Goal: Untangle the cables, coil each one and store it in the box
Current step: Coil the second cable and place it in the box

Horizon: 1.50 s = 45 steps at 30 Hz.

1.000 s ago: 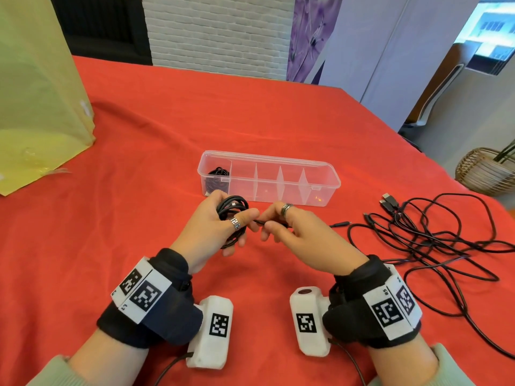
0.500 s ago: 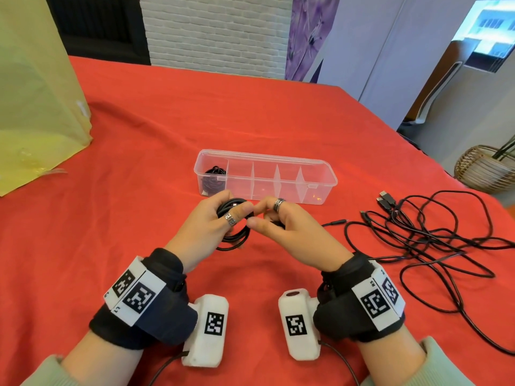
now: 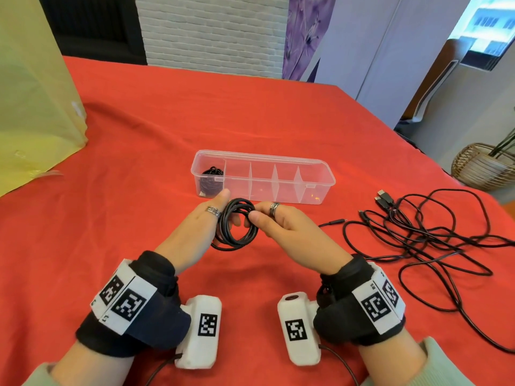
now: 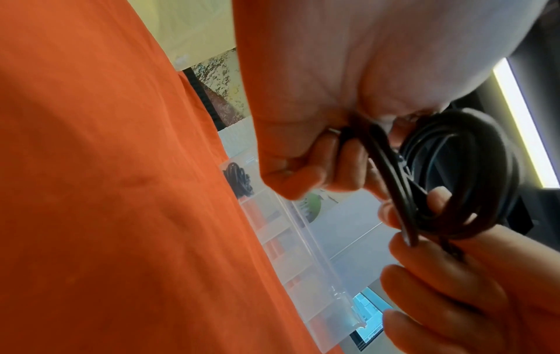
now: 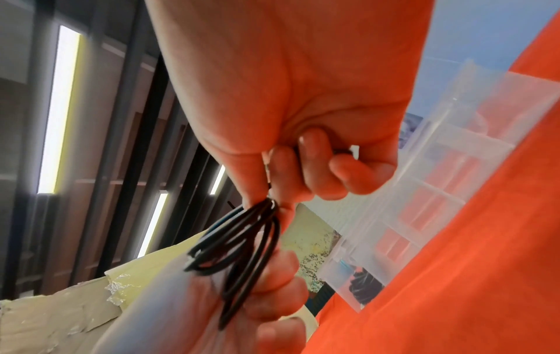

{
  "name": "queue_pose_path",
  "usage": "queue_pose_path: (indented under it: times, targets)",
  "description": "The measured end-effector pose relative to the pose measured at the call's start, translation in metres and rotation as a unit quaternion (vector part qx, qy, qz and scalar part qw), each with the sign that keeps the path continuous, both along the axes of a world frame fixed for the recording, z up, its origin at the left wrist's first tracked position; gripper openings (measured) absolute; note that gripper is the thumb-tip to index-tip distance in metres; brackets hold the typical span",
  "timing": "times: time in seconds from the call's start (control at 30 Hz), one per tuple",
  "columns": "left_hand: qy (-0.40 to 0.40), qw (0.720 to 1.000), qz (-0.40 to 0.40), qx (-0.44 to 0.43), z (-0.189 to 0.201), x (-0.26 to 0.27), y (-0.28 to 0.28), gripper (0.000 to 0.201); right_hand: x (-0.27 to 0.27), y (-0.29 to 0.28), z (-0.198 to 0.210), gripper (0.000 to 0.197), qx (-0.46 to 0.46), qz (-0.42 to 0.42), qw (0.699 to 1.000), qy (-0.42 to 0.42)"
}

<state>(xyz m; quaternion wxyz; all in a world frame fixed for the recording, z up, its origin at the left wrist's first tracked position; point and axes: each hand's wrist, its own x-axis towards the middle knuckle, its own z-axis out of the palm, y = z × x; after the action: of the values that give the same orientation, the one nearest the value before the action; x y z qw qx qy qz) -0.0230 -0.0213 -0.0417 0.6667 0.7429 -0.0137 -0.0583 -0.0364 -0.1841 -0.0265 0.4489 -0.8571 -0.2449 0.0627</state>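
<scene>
Nearly wound, a black cable coil (image 3: 236, 227) hangs pinched between the left hand (image 3: 195, 232) and right hand (image 3: 284, 229); next likely comes the clear box (image 3: 320, 174) just beyond the fingertips.

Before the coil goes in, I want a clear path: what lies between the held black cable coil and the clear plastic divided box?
Only bare red tablecloth, in the head view, between coil and box.
</scene>
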Motion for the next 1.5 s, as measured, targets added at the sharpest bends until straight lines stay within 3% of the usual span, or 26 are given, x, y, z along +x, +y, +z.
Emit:
queue_pose_path:
  times: [0.07, 0.23, 0.33, 0.43, 0.57, 0.67, 0.87, 0.97, 1.03, 1.2, 1.27, 1.37, 1.5]
  targets:
    - [-0.013, 1.000, -0.003, 0.010, -0.003, -0.009, 0.003, 0.054, 0.000, -0.003, 0.000, 0.023, 0.002, -0.008, 1.000, -0.018]
    - [0.053, 0.987, -0.079, -0.126, 0.003, -0.010, 0.002, 0.047, 0.003, -0.008, -0.001, 0.016, -0.002, -0.038, 0.997, -0.060]
    - [0.084, 0.956, -0.173, -0.219, 0.005, -0.013, 0.008, 0.025, 0.004, -0.012, -0.001, 0.017, 0.020, -0.037, 0.997, -0.069]
    - [0.092, 0.928, -0.222, -0.284, 0.003, -0.013, 0.010, 0.023, 0.003, -0.013, 0.003, 0.019, 0.060, -0.012, 0.998, -0.030]
    - [-0.004, 0.952, -0.227, -0.207, -0.003, -0.015, 0.007, 0.006, 0.001, -0.014, 0.008, 0.020, 0.091, 0.000, 0.996, 0.008]
    - [-0.037, 0.963, -0.232, -0.133, -0.006, -0.015, 0.006, 0.024, 0.002, -0.011, 0.005, 0.021, 0.061, -0.014, 0.998, -0.016]
    - [-0.098, 0.978, -0.184, -0.012, -0.005, -0.015, 0.004, 0.029, 0.005, -0.012, -0.001, 0.022, 0.025, -0.033, 0.999, -0.031]
    - [-0.079, 0.980, -0.183, 0.024, -0.005, -0.016, 0.004, 0.057, 0.005, -0.013, -0.001, 0.019, 0.002, -0.040, 0.998, -0.045]
    - [-0.072, 0.985, -0.155, 0.018, -0.004, -0.016, 0.001, 0.053, 0.005, -0.011, -0.001, 0.022, -0.007, -0.046, 0.998, -0.049]
    - [-0.043, 0.990, -0.057, -0.118, -0.001, -0.015, -0.010, 0.007, 0.002, -0.004, -0.001, 0.027, -0.028, -0.050, 0.997, -0.059]
    - [-0.011, 0.985, -0.079, -0.153, -0.001, -0.013, -0.007, 0.022, 0.000, -0.002, 0.001, 0.028, -0.052, -0.045, 0.996, -0.064]
    - [-0.003, 0.982, -0.111, -0.151, 0.002, -0.013, 0.001, 0.019, -0.004, 0.000, 0.005, 0.016, -0.106, -0.033, 0.991, -0.074]
    - [0.025, 0.975, -0.147, -0.166, -0.001, -0.015, 0.002, 0.031, -0.007, -0.002, 0.013, 0.022, -0.166, -0.036, 0.980, -0.100]
